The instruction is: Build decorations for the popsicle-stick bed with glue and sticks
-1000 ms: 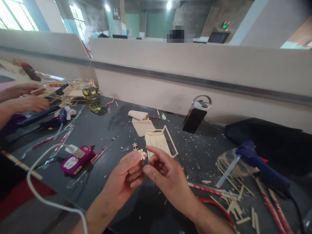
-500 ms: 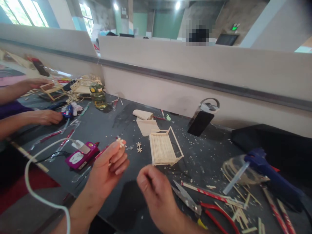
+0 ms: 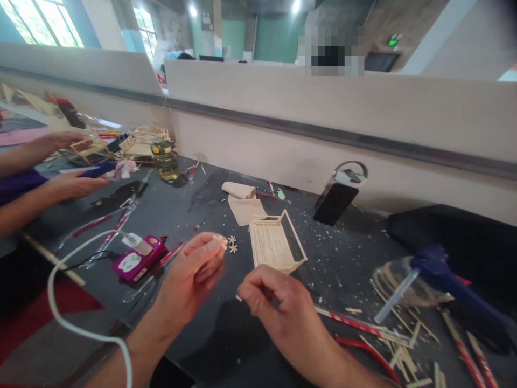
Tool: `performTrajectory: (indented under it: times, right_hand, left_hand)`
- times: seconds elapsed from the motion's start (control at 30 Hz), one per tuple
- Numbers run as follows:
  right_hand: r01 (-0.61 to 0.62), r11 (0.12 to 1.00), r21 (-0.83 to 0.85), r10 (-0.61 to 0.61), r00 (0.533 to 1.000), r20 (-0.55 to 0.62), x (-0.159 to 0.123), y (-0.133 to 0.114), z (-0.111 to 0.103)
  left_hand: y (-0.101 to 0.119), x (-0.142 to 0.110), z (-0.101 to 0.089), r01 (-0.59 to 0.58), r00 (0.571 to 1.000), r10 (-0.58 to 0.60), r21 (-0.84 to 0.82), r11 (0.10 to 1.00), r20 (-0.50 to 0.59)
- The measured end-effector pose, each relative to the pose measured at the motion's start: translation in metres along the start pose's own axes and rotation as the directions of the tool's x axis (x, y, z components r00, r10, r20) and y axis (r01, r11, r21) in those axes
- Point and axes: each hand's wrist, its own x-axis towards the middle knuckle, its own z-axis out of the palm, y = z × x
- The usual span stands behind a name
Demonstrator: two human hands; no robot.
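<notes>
My left hand [image 3: 194,272] pinches a small star-shaped piece of wooden sticks [image 3: 222,241] between thumb and forefinger. Low over the table, my right hand [image 3: 283,310] has its fingertips closed on a tiny wooden stick piece [image 3: 239,297]. Just beyond the left fingertips, two similar little wooden stars [image 3: 232,244] lie on the dark tabletop. A small stick-built frame with a slatted deck [image 3: 271,247] stands behind my right hand, which hides its near edge. Red-handled pliers [image 3: 369,350] lie partly hidden under my right forearm.
At right are a blue glue gun [image 3: 448,280] and scattered stick offcuts [image 3: 399,345]. A dark bottle [image 3: 337,199] stands near the partition. A purple power adapter [image 3: 139,258] with a white cable lies left. Farther left, a co-worker's hands hold another glue gun [image 3: 97,170] and a stick frame [image 3: 91,148].
My hands moved apart, and the left has come back rightward with the star. A tiny stick piece now shows at my right fingertips. The co-worker has picked up a glue gun.
</notes>
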Motion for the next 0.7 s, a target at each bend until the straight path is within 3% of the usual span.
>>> performTrajectory:
  times: [0.13,0.2,0.27,0.37,0.43,0.5,0.57,0.7]
  right_hand:
    - [0.041,0.999,-0.014,-0.043,0.987,-0.155,-0.013,-0.002,-0.019]
    - [0.063,0.988,-0.141,-0.096,0.967,-0.237,-0.024,-0.002,-0.037]
    - [0.016,0.948,-0.318,-0.14,0.918,-0.371,-0.038,0.003,-0.064]
    - [-0.2,0.803,-0.562,-0.212,0.786,-0.581,-0.064,0.021,-0.113]
    - [-0.417,0.677,-0.606,-0.194,0.694,-0.694,-0.082,0.04,-0.145]
    - [-0.56,0.582,-0.589,-0.148,0.639,-0.754,-0.099,0.061,-0.171]
    - [-0.627,0.509,-0.59,-0.109,0.633,-0.766,-0.111,0.08,-0.188]
    - [-0.649,0.404,-0.644,-0.034,0.693,-0.72,-0.12,0.11,-0.199]
  left_hand:
    - [-0.01,0.007,0.016,-0.003,1.0,0.002,0.107,0.994,0.011]
    - [-0.016,0.013,0.026,-0.015,1.0,0.012,0.174,0.985,0.016]
    - [-0.022,0.019,0.035,-0.012,1.0,0.008,0.249,0.969,0.017]
    - [-0.029,0.027,0.048,0.017,1.0,-0.017,0.332,0.943,-0.003]
    - [-0.033,0.033,0.053,0.028,1.0,-0.029,0.351,0.936,0.0]
    - [-0.037,0.039,0.057,0.033,0.999,-0.038,0.348,0.937,0.007]
    - [-0.042,0.044,0.061,0.041,0.999,-0.05,0.353,0.935,0.014]
    - [-0.053,0.051,0.068,0.041,0.998,-0.057,0.369,0.929,0.032]
